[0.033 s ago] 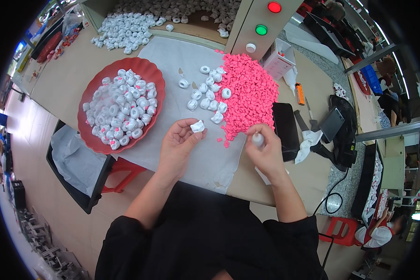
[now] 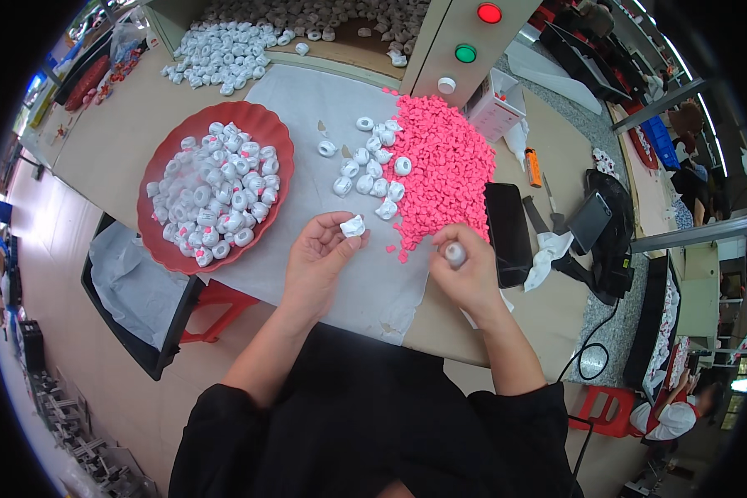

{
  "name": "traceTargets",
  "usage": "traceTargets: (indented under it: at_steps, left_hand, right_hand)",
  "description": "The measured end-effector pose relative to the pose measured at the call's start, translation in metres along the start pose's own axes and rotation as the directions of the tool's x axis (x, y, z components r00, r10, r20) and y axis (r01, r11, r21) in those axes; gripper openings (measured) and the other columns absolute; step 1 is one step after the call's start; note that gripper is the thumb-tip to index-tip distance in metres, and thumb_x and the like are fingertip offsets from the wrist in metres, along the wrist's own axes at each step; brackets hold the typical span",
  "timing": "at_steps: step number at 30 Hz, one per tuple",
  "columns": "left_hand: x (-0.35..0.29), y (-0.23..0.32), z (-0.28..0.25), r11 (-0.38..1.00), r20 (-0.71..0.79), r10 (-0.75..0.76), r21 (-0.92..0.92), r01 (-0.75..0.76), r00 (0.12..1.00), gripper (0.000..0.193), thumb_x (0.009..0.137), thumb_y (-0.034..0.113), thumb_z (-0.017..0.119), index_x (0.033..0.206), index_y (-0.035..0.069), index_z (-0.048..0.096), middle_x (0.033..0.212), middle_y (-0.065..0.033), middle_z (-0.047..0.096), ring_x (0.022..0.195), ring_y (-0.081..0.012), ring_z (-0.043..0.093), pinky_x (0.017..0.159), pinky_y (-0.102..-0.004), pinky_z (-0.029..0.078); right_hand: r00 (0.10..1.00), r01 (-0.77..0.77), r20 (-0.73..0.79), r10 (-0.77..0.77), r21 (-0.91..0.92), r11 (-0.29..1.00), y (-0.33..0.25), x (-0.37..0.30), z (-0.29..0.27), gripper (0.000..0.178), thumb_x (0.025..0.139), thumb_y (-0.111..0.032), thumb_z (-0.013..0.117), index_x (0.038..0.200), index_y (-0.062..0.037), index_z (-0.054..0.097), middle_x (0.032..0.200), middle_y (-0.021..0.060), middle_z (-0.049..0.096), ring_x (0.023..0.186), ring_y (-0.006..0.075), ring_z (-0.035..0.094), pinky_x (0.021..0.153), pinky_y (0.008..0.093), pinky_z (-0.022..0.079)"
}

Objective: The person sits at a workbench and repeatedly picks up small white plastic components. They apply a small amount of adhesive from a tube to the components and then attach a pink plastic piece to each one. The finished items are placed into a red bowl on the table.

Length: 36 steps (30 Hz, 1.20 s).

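Note:
Between the thumb and fingers of my left hand [image 2: 319, 253] is a small white molded piece [image 2: 353, 226], held above the white sheet [image 2: 299, 116]. My right hand [image 2: 471, 274] is curled around a small white bottle [image 2: 455, 254], whose rounded end pokes out between the fingers. The thumb and forefinger of that hand come close together by the near edge of a heap of tiny pink pieces [image 2: 444, 158]; whether they pinch one is too small to tell. Several white rounded pieces [image 2: 365, 183] lie loose left of the heap.
At left stands a red scalloped bowl [image 2: 286, 158] full of white pieces, some with pink bits. A black phone [image 2: 508, 232], a knife [image 2: 549, 195] and an orange lighter [image 2: 534, 168] lie at right. Behind rises a post with lit buttons [image 2: 466, 53]. A black tray [image 2: 170, 353] sits below the bowl.
My right hand has shifted slightly left with the bottle, toward my left hand. The left hand and the white piece have barely moved.

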<state>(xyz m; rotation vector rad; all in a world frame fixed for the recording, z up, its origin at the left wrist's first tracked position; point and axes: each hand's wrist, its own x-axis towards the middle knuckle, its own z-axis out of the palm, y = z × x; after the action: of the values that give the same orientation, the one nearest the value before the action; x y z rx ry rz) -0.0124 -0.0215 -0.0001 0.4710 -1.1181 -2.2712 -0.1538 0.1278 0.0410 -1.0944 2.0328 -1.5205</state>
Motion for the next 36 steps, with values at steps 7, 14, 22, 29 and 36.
traceTargets:
  at_steps: [7, 14, 22, 29, 36]
  left_hand:
    - [-0.003, 0.001, -0.003, 0.996, -0.005, 0.007, -0.087, -0.007, 1.000, 0.028, 0.081, -0.002, 0.058, 0.107, 0.000, 0.048, 0.103, -0.0094, 0.056, 0.093, -0.0164, 0.056, 0.081, -0.0280, 0.045]
    - [-0.003, 0.002, -0.006, 0.997, 0.018, -0.009, -0.079, 0.010, 1.000, 0.029, 0.080, -0.001, 0.059, 0.107, 0.001, 0.049, 0.109, -0.0128, 0.055, 0.088, -0.0150, 0.055, 0.074, -0.0267, 0.045]
    - [-0.005, 0.000, 0.005, 0.995, 0.135, -0.099, 0.023, 0.097, 0.986, 0.026, 0.082, 0.001, 0.058, 0.106, 0.001, 0.050, 0.107, -0.0100, 0.056, 0.086, -0.0132, 0.055, 0.074, -0.0254, 0.045]
    - [-0.008, -0.008, 0.023, 0.982, 0.216, -0.173, 0.110, 0.152, 0.961, 0.026, 0.084, 0.004, 0.056, 0.109, -0.002, 0.050, 0.102, -0.0085, 0.057, 0.084, -0.0125, 0.055, 0.075, -0.0259, 0.046]
    - [-0.009, -0.012, 0.025, 0.975, 0.248, -0.180, 0.175, 0.138, 0.952, 0.025, 0.085, 0.002, 0.054, 0.110, -0.003, 0.050, 0.096, -0.0092, 0.059, 0.083, -0.0131, 0.056, 0.074, -0.0260, 0.046]
  right_hand:
    - [0.932, 0.361, 0.239, -0.273, -0.533, 0.765, 0.005, 0.013, 0.021, 0.012, 0.064, -0.010, 0.067, 0.075, -0.0094, 0.064, 0.065, 0.0044, 0.051, 0.068, 0.0231, 0.052, 0.062, 0.0355, 0.036]
    - [0.917, 0.393, 0.304, -0.259, -0.575, 0.718, 0.000, 0.019, 0.027, 0.014, 0.065, -0.007, 0.065, 0.079, -0.0086, 0.063, 0.072, 0.0072, 0.054, 0.072, 0.0250, 0.054, 0.065, 0.0365, 0.039]
    - [0.979, -0.197, 0.097, 0.177, 0.273, 0.942, -0.020, -0.001, 0.014, 0.009, 0.081, -0.006, 0.060, 0.087, 0.0009, 0.059, 0.077, 0.0053, 0.061, 0.072, 0.0099, 0.057, 0.064, 0.0225, 0.045]
    - [0.958, -0.284, 0.113, 0.265, 0.518, 0.807, -0.008, -0.013, 0.017, 0.012, 0.080, -0.005, 0.062, 0.091, 0.0004, 0.061, 0.078, 0.0068, 0.062, 0.067, 0.0087, 0.058, 0.058, 0.0196, 0.043]
    - [0.950, -0.298, 0.243, 0.197, 0.512, 0.806, 0.005, -0.013, 0.010, 0.018, 0.081, -0.003, 0.059, 0.098, -0.0001, 0.055, 0.079, 0.0061, 0.062, 0.075, 0.0106, 0.060, 0.063, 0.0211, 0.044]
